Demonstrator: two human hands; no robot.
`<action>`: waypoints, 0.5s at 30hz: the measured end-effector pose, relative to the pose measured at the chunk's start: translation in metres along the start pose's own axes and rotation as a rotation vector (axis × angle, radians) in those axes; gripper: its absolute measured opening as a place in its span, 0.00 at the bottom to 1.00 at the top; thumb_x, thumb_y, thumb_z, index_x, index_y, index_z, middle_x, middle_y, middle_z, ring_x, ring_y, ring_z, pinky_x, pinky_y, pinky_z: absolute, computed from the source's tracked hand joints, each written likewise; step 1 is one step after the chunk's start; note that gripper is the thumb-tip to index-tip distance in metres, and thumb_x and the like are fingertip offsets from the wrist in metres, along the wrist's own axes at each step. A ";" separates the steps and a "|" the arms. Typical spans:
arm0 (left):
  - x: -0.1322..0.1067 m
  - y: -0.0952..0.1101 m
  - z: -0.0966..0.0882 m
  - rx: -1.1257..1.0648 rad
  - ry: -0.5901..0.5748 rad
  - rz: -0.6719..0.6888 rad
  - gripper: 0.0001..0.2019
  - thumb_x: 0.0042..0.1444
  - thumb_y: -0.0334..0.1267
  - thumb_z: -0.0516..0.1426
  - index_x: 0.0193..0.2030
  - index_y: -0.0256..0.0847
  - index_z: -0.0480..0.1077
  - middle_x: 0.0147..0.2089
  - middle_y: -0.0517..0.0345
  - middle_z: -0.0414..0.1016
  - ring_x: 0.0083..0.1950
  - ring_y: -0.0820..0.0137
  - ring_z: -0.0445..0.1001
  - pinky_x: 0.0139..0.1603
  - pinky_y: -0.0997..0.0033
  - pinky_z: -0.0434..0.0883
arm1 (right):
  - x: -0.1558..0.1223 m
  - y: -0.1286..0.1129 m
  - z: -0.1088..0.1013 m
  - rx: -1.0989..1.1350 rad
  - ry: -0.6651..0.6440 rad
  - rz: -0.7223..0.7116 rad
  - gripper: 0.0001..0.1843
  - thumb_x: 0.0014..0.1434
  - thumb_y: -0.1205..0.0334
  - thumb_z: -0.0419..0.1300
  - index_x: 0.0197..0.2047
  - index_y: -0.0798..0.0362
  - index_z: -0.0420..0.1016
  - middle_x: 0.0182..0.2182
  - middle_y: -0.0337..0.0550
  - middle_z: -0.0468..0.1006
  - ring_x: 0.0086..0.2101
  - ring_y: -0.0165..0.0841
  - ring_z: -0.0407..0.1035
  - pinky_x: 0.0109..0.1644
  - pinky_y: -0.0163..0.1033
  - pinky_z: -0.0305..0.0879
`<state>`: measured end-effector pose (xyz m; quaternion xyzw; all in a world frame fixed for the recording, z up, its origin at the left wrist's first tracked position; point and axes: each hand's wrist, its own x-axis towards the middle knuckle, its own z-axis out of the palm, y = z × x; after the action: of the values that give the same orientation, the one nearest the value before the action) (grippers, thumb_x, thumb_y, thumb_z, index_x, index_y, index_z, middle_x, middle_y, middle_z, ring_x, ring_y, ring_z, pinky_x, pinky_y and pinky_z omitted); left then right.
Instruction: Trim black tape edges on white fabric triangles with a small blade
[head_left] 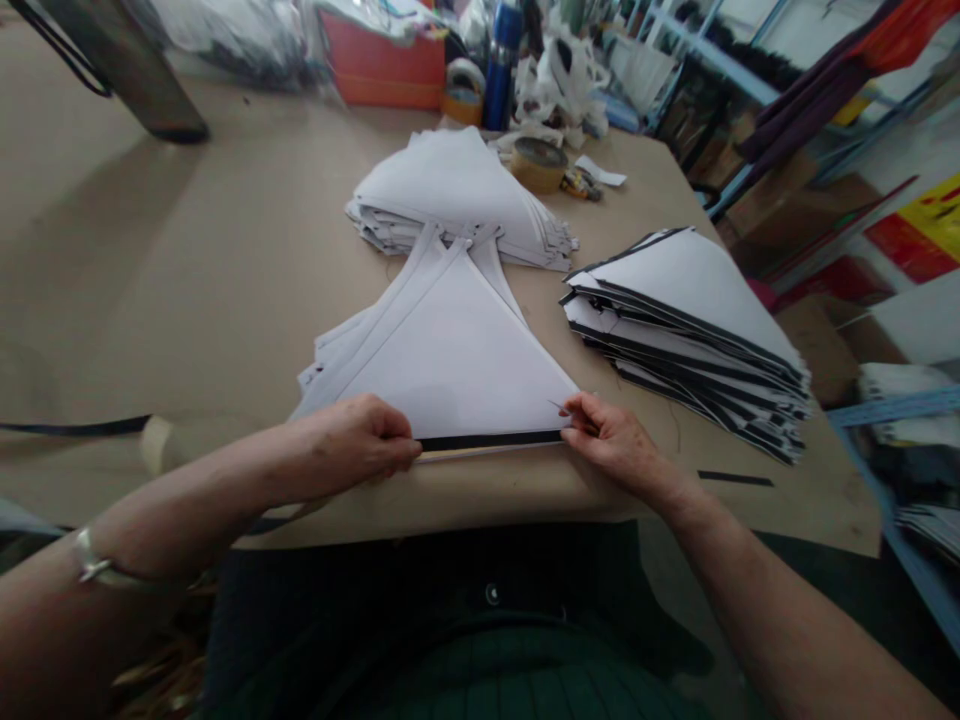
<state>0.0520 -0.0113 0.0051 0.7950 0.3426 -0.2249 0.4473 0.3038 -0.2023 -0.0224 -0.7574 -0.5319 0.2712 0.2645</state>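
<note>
A white triangular panel (465, 350) lies in front of me on top of other white panels, its near edge lined with a black strip (491, 440). At the strip's left end, my left hand (367, 440) is closed, pinching it at the panel's edge. My right hand (611, 440) pinches the right end at the panel's corner. A thin pointed metal tip (556, 404) sticks out from the right fingers; the rest of that tool is hidden in the hand. Whether the strip is fixed to the panel I cannot tell.
Behind lies a pile of white panels (457, 190); to the right, a stack of black-edged panels (690, 320). Tape rolls (538, 165), a blue bottle (502, 65) and a red box (386, 65) stand farther back. A short black piece (735, 479) lies near the table's front edge.
</note>
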 end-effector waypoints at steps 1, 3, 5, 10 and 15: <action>-0.004 -0.006 -0.001 -0.028 0.003 -0.012 0.17 0.50 0.49 0.52 0.22 0.37 0.69 0.20 0.60 0.64 0.21 0.74 0.58 0.22 0.74 0.53 | -0.001 -0.002 0.000 -0.030 -0.001 0.000 0.08 0.54 0.66 0.54 0.39 0.53 0.69 0.22 0.32 0.65 0.24 0.26 0.60 0.30 0.32 0.54; -0.012 -0.019 -0.004 -0.075 -0.010 -0.047 0.18 0.51 0.50 0.51 0.23 0.37 0.69 0.20 0.60 0.62 0.21 0.75 0.57 0.21 0.75 0.52 | -0.001 -0.008 0.001 -0.083 0.000 0.013 0.08 0.54 0.66 0.54 0.39 0.53 0.68 0.22 0.32 0.65 0.24 0.27 0.61 0.31 0.33 0.54; -0.021 -0.032 -0.008 -0.101 -0.018 -0.090 0.18 0.51 0.52 0.51 0.24 0.38 0.68 0.20 0.62 0.60 0.20 0.76 0.54 0.20 0.75 0.50 | 0.000 -0.012 0.003 -0.124 0.007 0.040 0.08 0.54 0.65 0.55 0.40 0.52 0.68 0.22 0.33 0.66 0.25 0.27 0.62 0.31 0.33 0.54; -0.044 -0.066 -0.024 -0.137 0.026 -0.185 0.19 0.48 0.54 0.52 0.23 0.38 0.66 0.20 0.63 0.57 0.20 0.76 0.53 0.20 0.77 0.50 | 0.003 -0.016 0.006 -0.180 0.028 0.105 0.08 0.54 0.62 0.55 0.38 0.52 0.67 0.22 0.34 0.67 0.25 0.29 0.63 0.31 0.34 0.55; -0.067 -0.096 -0.040 -0.212 0.084 -0.285 0.17 0.49 0.50 0.54 0.24 0.37 0.66 0.20 0.63 0.59 0.22 0.76 0.55 0.23 0.78 0.54 | 0.003 -0.014 0.005 -0.185 0.021 0.120 0.10 0.53 0.59 0.56 0.39 0.51 0.68 0.21 0.33 0.66 0.23 0.29 0.62 0.29 0.34 0.55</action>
<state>-0.0627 0.0350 0.0158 0.6953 0.4922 -0.2150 0.4775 0.2916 -0.1947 -0.0167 -0.8119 -0.5054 0.2283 0.1822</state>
